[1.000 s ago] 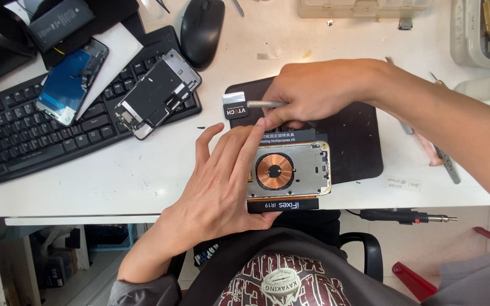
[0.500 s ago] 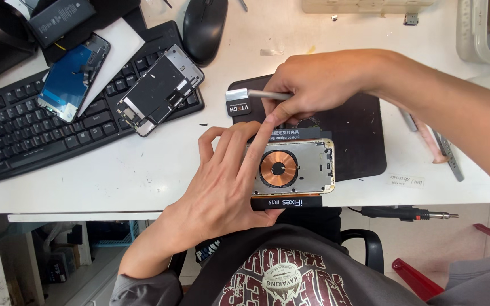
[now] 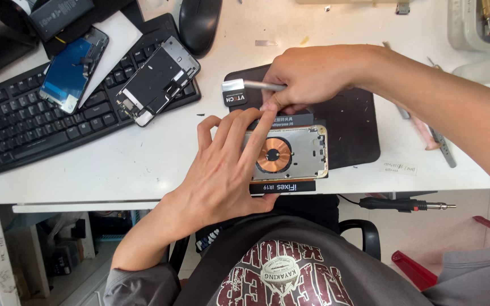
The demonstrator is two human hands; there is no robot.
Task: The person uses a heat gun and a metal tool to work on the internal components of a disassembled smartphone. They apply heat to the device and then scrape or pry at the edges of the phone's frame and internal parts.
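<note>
The phone shell point(image 3: 293, 153), open with its copper coil point(image 3: 273, 154) showing, lies on a black mat point(image 3: 353, 130) at the table's point(image 3: 143, 170) near edge. Your left hand point(image 3: 228, 164) rests flat over its left end, fingers spread, gripping nothing and hiding that end. Your right hand point(image 3: 307, 76) pinches a metal tool point(image 3: 250, 86); its working tip is hidden under your fingers. A keyboard point(image 3: 24, 124) at left carries two phone screens, partly cut off.
</note>
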